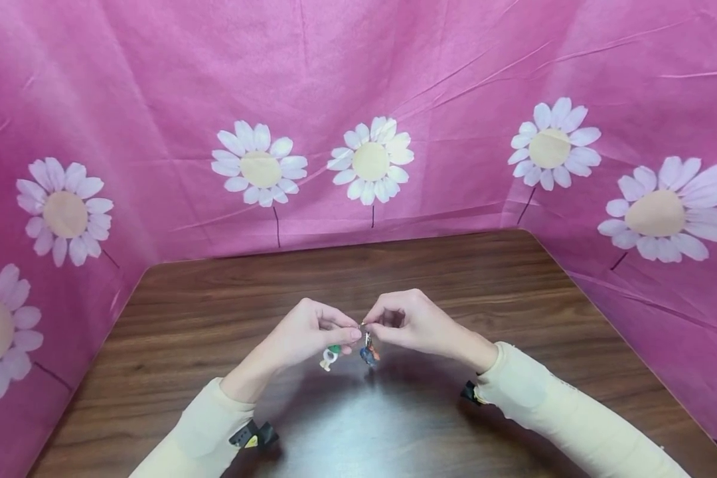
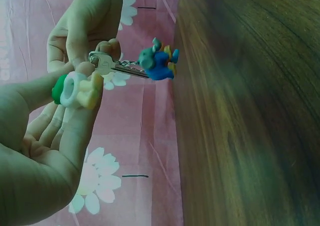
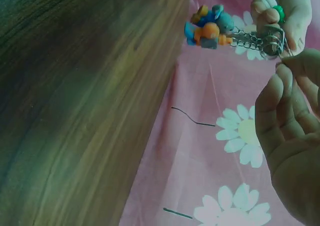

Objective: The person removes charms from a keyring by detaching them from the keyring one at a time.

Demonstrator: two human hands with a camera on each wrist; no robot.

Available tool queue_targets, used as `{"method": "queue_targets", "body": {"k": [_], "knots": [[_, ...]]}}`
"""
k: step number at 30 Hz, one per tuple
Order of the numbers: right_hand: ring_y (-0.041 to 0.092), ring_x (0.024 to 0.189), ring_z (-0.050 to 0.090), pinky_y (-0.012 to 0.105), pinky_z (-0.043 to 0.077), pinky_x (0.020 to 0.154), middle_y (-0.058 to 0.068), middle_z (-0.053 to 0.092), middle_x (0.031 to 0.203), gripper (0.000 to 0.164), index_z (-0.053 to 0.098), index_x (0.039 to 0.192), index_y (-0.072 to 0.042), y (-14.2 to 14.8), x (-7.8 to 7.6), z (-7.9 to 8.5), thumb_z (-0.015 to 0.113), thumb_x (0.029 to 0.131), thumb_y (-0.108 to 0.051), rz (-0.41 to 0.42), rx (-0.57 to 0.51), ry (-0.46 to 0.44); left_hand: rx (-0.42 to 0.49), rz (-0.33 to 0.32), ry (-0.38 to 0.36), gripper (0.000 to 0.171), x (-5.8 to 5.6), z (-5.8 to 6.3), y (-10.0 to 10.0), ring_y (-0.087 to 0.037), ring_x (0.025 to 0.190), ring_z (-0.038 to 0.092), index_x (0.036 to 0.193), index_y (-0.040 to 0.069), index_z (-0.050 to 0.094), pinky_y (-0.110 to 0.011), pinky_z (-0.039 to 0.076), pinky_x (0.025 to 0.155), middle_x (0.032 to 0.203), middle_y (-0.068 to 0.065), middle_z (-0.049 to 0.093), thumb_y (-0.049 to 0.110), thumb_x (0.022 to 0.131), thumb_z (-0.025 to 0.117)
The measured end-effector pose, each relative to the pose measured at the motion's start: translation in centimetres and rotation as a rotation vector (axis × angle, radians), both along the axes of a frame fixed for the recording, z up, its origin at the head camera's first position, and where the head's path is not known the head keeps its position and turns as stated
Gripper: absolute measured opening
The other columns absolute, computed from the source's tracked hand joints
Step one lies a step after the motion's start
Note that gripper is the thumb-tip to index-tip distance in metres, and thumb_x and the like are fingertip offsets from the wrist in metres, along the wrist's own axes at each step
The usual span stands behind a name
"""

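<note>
A bunch on a metal key ring (image 3: pixel 272 41) hangs between my two hands, above the table. My left hand (image 1: pixel 301 335) pinches the ring between thumb and fingers. A small figurine with green top, white middle and yellow feet (image 2: pixel 75 90) dangles by those fingers. From the right, my right hand (image 1: pixel 415 322) pinches thin metal at the ring's edge, fingertips close to the left ones. A silver key (image 2: pixel 105 64) hangs from the ring. On short chains beside it hang a blue figurine with a grey head (image 2: pixel 159 65) and an orange one (image 3: pixel 206 33).
Below the hands lies a dark wood-grain table (image 1: pixel 358 418) with a glossy light patch. A pink cloth (image 1: pixel 358 60) printed with white daisies stands round its back and sides. Black straps with buckles (image 1: pixel 253 435) show at the cuffs of the cream sleeves (image 1: pixel 206 425).
</note>
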State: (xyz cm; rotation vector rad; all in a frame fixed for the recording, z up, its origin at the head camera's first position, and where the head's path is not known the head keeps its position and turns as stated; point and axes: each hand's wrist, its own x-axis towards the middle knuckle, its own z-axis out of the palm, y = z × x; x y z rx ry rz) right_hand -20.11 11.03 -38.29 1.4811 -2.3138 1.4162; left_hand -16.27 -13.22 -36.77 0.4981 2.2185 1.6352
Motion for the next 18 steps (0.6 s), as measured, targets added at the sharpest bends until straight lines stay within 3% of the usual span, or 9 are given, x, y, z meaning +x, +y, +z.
{"method": "queue_targets", "body": {"k": [3,7,14,18], "knots": [[0.004,0.060,0.057,0.022,0.050,0.049,-0.011,0.068,0.076,0.017,0.075,0.096,-0.016,-0.11,-0.06,0.08,0.076,0.087,-0.001,-0.041,-0.013,0.037,0.015,-0.010,-0.013,0.020,0.01,0.05,-0.16,-0.028,0.077,0.074,0.102,0.001,0.077,-0.028,0.058,0.062,0.086,-0.015,0.076,0.015,0.088,0.080],[0.008,0.059,0.060,0.027,0.051,0.049,-0.009,0.069,0.076,0.013,0.075,0.097,-0.016,-0.28,-0.13,-0.01,0.076,0.090,-0.005,-0.085,-0.059,0.004,0.034,0.003,-0.017,0.023,-0.02,0.20,-0.18,-0.024,0.076,0.074,0.105,-0.001,0.076,-0.028,0.058,0.063,0.087,-0.013,0.076,0.013,0.088,0.080],[0.022,0.065,0.068,0.041,0.060,0.058,0.009,0.072,0.082,0.007,0.074,0.101,-0.006,-0.32,0.10,-0.49,0.072,0.095,-0.007,-0.140,-0.118,-0.357,0.201,0.080,-0.074,0.024,-0.30,0.42,-0.01,-0.028,0.082,0.075,0.109,-0.002,0.075,-0.033,0.061,0.070,0.094,-0.017,0.076,0.011,0.089,0.079],[0.025,0.067,0.067,0.048,0.060,0.062,0.018,0.070,0.084,0.008,0.074,0.102,-0.002,-0.39,0.30,-0.67,0.071,0.095,-0.004,-0.082,-0.142,-0.432,0.271,0.113,-0.104,0.026,-0.50,0.30,-0.08,-0.019,0.077,0.074,0.110,-0.007,0.073,-0.032,0.061,0.071,0.093,-0.018,0.076,0.008,0.089,0.078]]}}
